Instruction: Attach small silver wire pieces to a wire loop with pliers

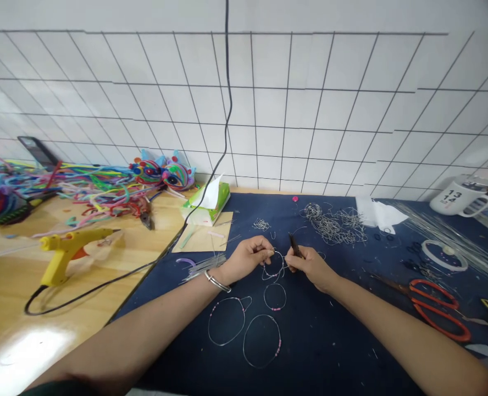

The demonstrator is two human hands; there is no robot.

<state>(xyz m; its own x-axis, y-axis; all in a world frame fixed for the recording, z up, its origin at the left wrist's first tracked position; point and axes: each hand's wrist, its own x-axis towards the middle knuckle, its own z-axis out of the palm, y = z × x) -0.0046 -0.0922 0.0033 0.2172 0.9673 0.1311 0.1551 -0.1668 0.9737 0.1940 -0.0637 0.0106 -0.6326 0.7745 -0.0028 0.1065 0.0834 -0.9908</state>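
Observation:
My left hand [250, 254] pinches a small wire ring [273, 267] strung with a few pink beads, just above the dark blue cloth [334, 330]. My right hand [310, 265] is closed round dark pliers [295, 245] whose tip meets the same ring on its right side. A silver bangle [217, 282] sits on my left wrist. Three more beaded wire loops lie on the cloth below my hands: a small one [275, 297], a larger one [227, 320] and another large one [262, 341].
A tangle of wire pieces [334, 223] lies beyond my hands. Red-handled scissors [437, 308], a white roll [444, 256] and a mug [458, 195] are at the right. A yellow glue gun [68, 250], its black cord, colourful strips [83, 190] and a tissue pack [206, 203] lie at the left.

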